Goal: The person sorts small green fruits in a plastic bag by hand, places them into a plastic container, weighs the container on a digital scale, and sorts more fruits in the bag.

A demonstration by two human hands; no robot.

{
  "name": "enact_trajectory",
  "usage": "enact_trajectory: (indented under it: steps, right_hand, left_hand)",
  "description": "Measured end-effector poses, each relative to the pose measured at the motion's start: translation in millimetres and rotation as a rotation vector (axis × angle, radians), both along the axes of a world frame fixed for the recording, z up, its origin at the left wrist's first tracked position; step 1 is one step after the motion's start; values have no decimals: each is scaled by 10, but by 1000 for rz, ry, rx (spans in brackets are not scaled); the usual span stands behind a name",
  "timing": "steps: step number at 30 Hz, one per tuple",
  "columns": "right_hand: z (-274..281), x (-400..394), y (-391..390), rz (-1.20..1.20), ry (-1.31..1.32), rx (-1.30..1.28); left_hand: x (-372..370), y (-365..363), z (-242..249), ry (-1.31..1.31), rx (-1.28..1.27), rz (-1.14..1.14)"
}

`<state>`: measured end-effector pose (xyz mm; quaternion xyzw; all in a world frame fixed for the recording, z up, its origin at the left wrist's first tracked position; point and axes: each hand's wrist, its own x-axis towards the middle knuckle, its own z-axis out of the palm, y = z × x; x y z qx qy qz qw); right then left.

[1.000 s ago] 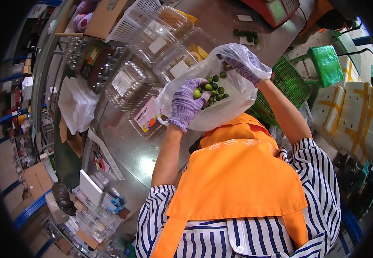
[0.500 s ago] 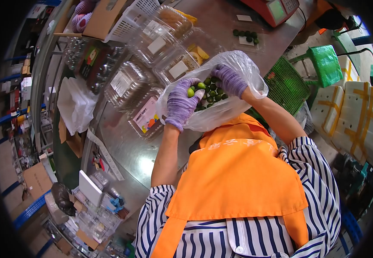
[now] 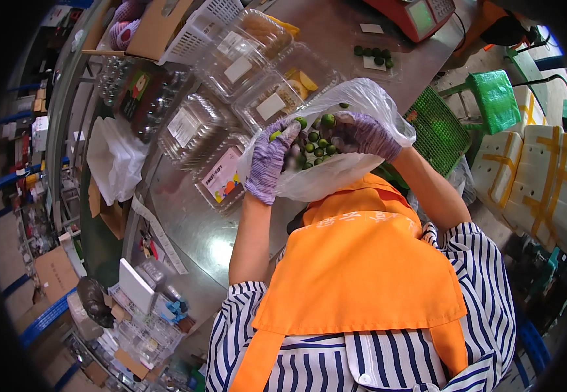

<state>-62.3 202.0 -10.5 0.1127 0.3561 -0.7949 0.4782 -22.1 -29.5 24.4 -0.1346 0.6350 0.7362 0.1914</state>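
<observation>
A clear plastic bag (image 3: 355, 95) full of small green limes (image 3: 319, 149) lies open between my hands, above the metal table. Purple-striped gloves cover both hands. My left hand (image 3: 271, 160) is closed at the bag's left side, with limes (image 3: 275, 135) held between its thumb and fingers. Reaching into the bag from the right, my right hand (image 3: 369, 136) has its fingers curled, and a lime (image 3: 328, 121) sits at the fingertips. Its fingers are partly blurred.
Clear clamshell boxes (image 3: 195, 127) are stacked on the metal table (image 3: 195, 222). A shallow clear tray (image 3: 391, 68) with several limes lies near a red scale (image 3: 420, 16). To the right stand a green mesh basket (image 3: 437, 124), a green stool (image 3: 493, 98) and taped foam boxes (image 3: 538, 173).
My right hand has turned and shifted right and down, its fingertips now beside a lime. The left hand has moved slightly left and down. The bag's opening has changed shape.
</observation>
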Motion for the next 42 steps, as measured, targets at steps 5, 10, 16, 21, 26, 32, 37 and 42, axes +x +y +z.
enact_trajectory:
  steps: [5,10,16,21,26,32,37,42]
  right_hand:
    - [10,57,-35,-23,136,-96]
    - [314,37,-97,-19,187,39]
    - [356,129,-182,-249,645,314]
    - [358,147,-160,-220,742,419]
    - [450,160,-129,-203,752,496]
    - [718,97,72,-392,937,524]
    - [979,-377,787,-745,892,580]
    - [200,-792,1240,-658,693,845]
  left_hand:
    - [3,-15,36,-113,178,50]
    - [10,23,33,-83,195,67]
    - [-10,83,125,-55,237,42]
    - [-23,103,101,-34,218,24]
    - [-37,172,128,38,132,-17]
    - [-96,325,360,110,-18,-16]
    - [-451,433,513,124,-98,-46]
    - [-1193,797,583,132,-32,-187]
